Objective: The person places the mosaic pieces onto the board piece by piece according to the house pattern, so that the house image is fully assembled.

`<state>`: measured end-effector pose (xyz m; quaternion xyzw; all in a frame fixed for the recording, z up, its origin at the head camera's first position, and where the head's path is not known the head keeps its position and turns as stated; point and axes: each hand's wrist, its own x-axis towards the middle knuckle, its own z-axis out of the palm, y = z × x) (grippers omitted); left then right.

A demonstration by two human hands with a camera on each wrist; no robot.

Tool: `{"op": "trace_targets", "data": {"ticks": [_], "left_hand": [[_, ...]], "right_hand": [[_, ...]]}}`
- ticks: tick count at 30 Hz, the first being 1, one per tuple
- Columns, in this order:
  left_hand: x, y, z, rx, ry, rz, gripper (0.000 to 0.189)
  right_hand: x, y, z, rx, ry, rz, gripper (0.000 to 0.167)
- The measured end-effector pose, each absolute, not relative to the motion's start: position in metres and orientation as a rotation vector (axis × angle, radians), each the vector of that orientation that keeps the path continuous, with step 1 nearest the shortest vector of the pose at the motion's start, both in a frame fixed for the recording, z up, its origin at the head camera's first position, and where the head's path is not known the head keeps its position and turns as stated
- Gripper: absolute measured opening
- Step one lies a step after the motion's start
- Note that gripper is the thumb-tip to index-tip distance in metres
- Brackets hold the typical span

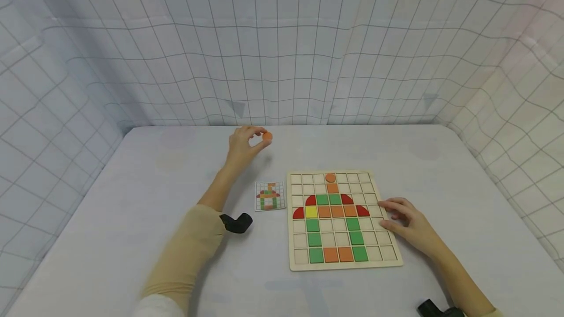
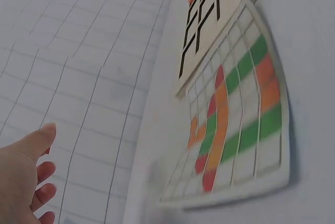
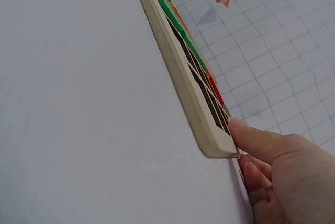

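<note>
An orange disc (image 1: 267, 136) is pinched between the thumb and fingers of my left hand (image 1: 242, 146), above the far part of the table. Below that hand lies a small pattern card (image 1: 270, 196), a printed grid with coloured shapes. Beside the card is a wooden grid board (image 1: 304, 241) bearing green and orange squares, one yellow square (image 1: 311, 212), red quarter-round pieces and an orange disc (image 1: 330, 178) in the top row. My right hand (image 1: 411, 226) rests at the board's right edge; thumb and index fingertips touch its rim, and the other fingers bend loosely beside it.
A white cloth covers the table (image 1: 176, 170). Grid-patterned curtains (image 1: 299, 53) stand behind it and along both sides. A black wrist mount (image 1: 238, 223) sits on the left forearm, and another black mount (image 1: 429, 308) shows by the right forearm.
</note>
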<state>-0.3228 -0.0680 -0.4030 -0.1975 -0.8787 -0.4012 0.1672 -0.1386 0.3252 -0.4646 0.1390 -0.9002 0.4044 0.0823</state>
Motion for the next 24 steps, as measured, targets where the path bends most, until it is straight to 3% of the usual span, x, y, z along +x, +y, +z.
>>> {"op": "trace_targets", "data": {"ticks": [24], "left_hand": [[-0.300, 0.052, -0.427, -1.046, -2.635, -1.022, 0.029]], "right_hand": [[-0.139, 0.326, -0.464, 0.399, -2.704, 1.208, 0.043]]}}
